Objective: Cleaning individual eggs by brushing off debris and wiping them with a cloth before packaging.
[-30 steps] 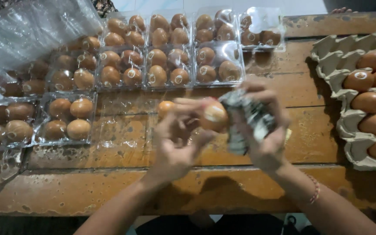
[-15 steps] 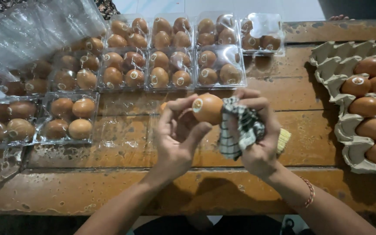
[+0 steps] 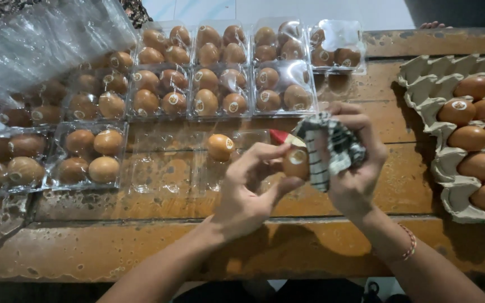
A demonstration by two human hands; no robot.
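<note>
Wooden tabletop (image 3: 141, 252) nearest you, wet and worn. Your left hand (image 3: 248, 193) pinches brown egg (image 3: 296, 163) by fingertips, sticker side up, steadying it over tabletop centre. Your right hand (image 3: 355, 163) is closed round checked cloth (image 3: 329, 148), pressed against egg, likely for wiping. Open clear tray (image 3: 175, 168) left of hands holds one egg (image 3: 220, 147). Filled clear cartons (image 3: 220, 84) far; cardboard egg tray (image 3: 467, 134) right.

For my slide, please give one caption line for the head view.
Left hand holds a brown egg while right hand wipes it with a checked cloth.
</note>
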